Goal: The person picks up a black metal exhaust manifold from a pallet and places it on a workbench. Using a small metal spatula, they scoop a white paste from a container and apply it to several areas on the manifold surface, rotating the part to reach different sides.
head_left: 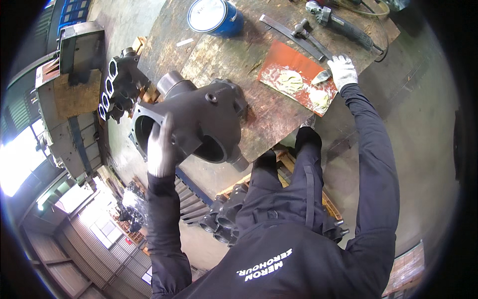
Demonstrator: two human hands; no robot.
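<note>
A large black cast-metal housing point(204, 122) with round openings lies at the edge of a worn wooden bench point(234, 65). My left hand point(160, 147), in a white glove and slightly blurred, grips the housing's square flange. My right hand point(342, 70), also gloved, holds a putty knife point(321, 77) whose blade touches a red board point(289, 62) smeared with pale filler paste. The board lies flat on the bench to the right of the housing.
A blue can with a white lid point(215, 16) stands at the far side of the bench, near a power grinder point(338, 22) and a flat metal strip point(291, 36). A second black casting point(119, 84) sits to the left. More castings point(224, 219) rest on a pallet below.
</note>
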